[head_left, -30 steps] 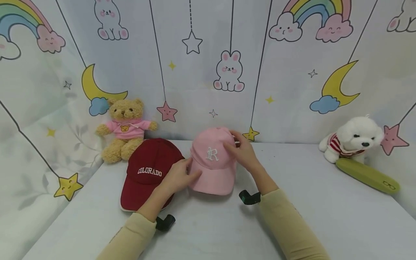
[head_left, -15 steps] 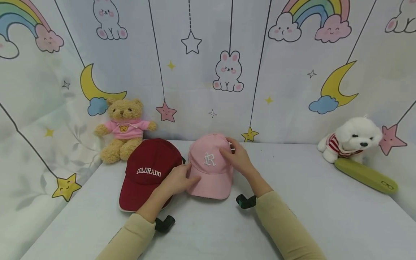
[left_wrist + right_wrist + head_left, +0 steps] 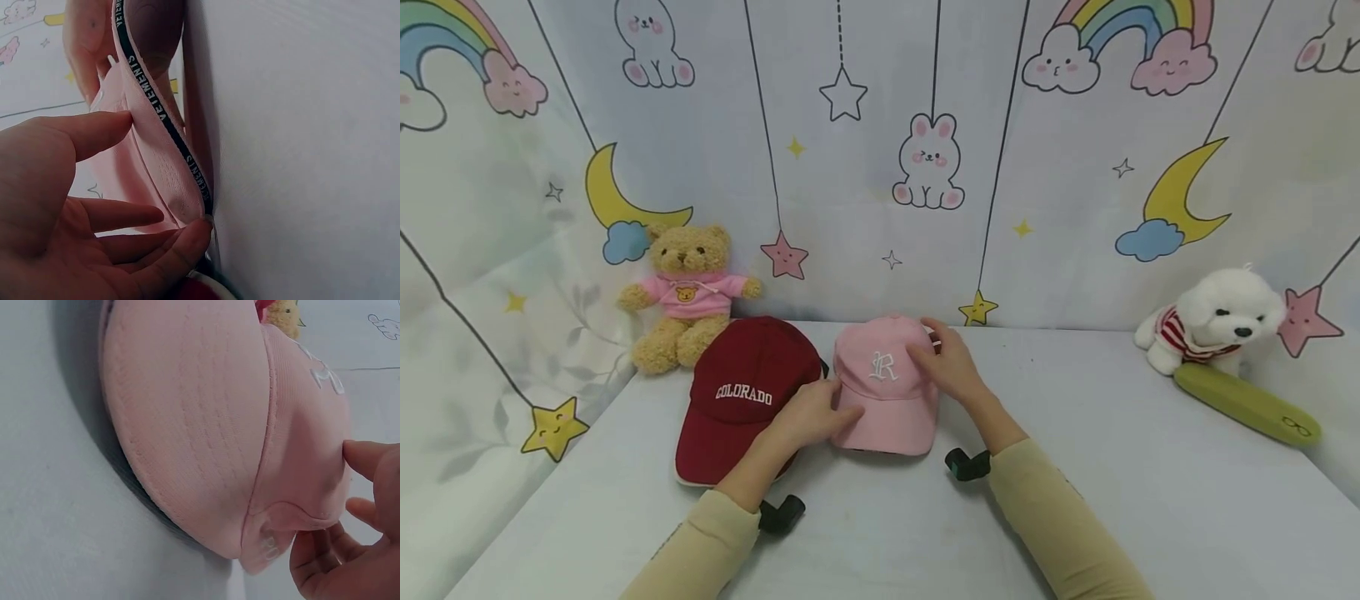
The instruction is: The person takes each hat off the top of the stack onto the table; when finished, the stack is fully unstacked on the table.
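A pink baseball cap (image 3: pixel 887 425) with a white embroidered R faces forward near the middle of the white table. My left hand (image 3: pixel 808 412) holds its left side; in the left wrist view the thumb lies against the pink fabric and the fingers (image 3: pixel 181 250) meet the lower edge, beside a black tape lettered VETEMENTS. At the cap's right side my right hand (image 3: pixel 955 362) grips the crown, thumb on the front, other fingers at the lower edge (image 3: pixel 319 550). A dark red cap (image 3: pixel 737 367) lettered COLORADO sits just left, partly behind my left hand.
A teddy bear (image 3: pixel 688 287) in a pink hoodie sits behind the red cap. At the right back lies a white plush dog (image 3: pixel 1225 308) in a striped top, with a green glasses case (image 3: pixel 1247 404) before it. A printed curtain (image 3: pixel 865 208) closes off the back.
Held in both hands, the pink cap has come down and slightly left towards the red cap. My right hand lowered with it. In the last half second only its tilt shifts a little.
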A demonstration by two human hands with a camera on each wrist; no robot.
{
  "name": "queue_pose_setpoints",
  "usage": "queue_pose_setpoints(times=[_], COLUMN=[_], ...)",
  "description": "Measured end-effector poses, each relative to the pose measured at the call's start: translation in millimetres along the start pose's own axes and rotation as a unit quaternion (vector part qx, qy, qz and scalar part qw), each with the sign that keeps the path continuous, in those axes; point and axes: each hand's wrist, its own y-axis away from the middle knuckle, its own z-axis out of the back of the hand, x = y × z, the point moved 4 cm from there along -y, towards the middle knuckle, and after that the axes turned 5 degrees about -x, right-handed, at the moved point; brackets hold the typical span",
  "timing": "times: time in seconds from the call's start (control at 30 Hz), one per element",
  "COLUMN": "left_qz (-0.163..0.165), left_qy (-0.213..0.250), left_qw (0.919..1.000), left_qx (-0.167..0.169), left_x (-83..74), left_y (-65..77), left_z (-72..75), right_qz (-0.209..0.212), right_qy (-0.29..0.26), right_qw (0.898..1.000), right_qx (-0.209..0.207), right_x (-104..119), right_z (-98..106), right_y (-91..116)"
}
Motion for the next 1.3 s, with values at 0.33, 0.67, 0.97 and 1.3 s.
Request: queue_pose_setpoints(times=[0.33,0.67,0.97,1.3], left_qz=[0.000,-0.023,-0.060,-0.078], left_qy=[0.024,0.048,0.077,0.058], left_qw=[0.9996,0.9974,0.9928,0.9911], left_qx=[-0.018,-0.048,-0.069,-0.091], left_x=[-4.5,-9.0,-11.7,-11.2], left_y=[2.0,1.6,2.9,5.9], left_z=[8.1,12.9,26.5,44.5], right_qz=[0.045,0.039,0.065,0.074], right_qy=[0.032,0.065,0.156,0.206], right_qw=[0.998,0.995,0.976,0.967], right_qx=[0.010,0.071,0.138,0.127], right_x=[11,26,37,40], right_z=[14,17,4,-15], right_y=[1,10,23,30])
